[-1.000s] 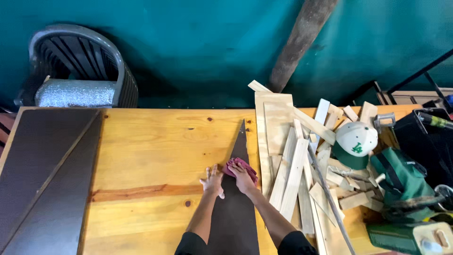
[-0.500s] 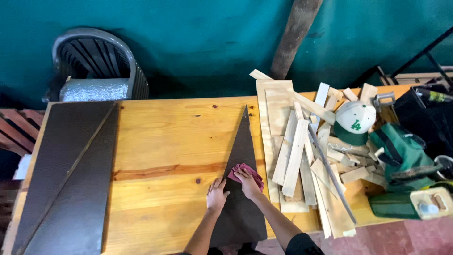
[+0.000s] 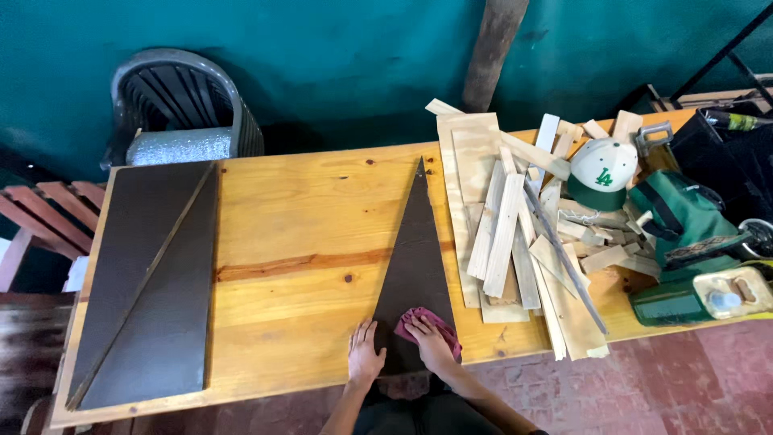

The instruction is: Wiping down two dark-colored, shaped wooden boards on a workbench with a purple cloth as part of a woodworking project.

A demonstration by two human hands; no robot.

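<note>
A dark brown triangular board (image 3: 415,250) lies on the wooden table (image 3: 298,242), its tip pointing away from me. My right hand (image 3: 431,342) presses a reddish-pink cloth (image 3: 420,324) onto the wide near end of the board. Fingers spread, my left hand (image 3: 363,354) rests flat on the table and the board's left edge, holding it down.
Two more dark triangular boards (image 3: 145,274) lie together at the table's left end. A heap of pale wood offcuts (image 3: 515,234), a white and green cap (image 3: 600,171) and a green power tool (image 3: 684,234) crowd the right side. A grey plastic chair (image 3: 181,113) stands behind the table.
Both hands and the cloth have slid from the middle of the triangular board down toward its wide near end. The camera view has pulled back and shifted.
</note>
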